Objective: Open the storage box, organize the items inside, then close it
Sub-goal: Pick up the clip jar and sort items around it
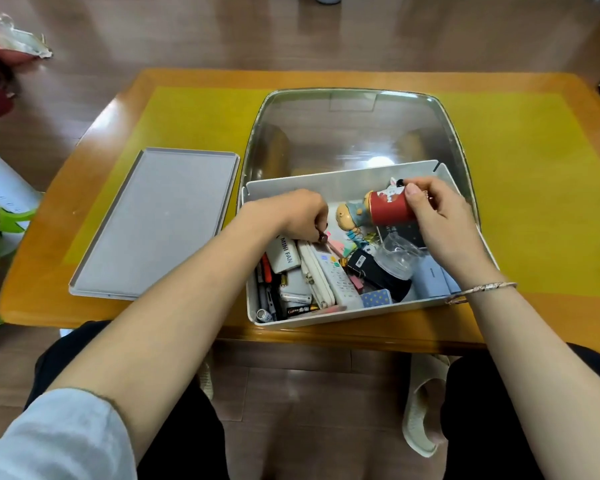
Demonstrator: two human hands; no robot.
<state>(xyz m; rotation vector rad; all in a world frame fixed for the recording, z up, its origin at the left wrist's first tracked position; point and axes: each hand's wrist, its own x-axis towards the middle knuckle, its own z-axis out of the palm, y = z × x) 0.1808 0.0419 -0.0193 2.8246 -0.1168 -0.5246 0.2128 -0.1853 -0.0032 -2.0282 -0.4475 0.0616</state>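
Note:
The white storage box [326,181] stands open near the table's front edge, its clear lid [354,133] tipped up behind it. Inside lie a white remote [333,271], a mini fan case [286,256], batteries, clips, a clear cup [397,254] and a small figurine [350,214]. My right hand [440,220] is over the box's right side, holding a red cylindrical tin [390,207] tilted on its side. My left hand [298,214] reaches into the left-middle of the box, fingers closed on a small dark item [323,238].
A grey tray [160,223] lies flat on the table left of the box. The wooden table has a yellow mat [520,188]. Slippers and my knees are below the front edge; a red bag sits on the floor at far left.

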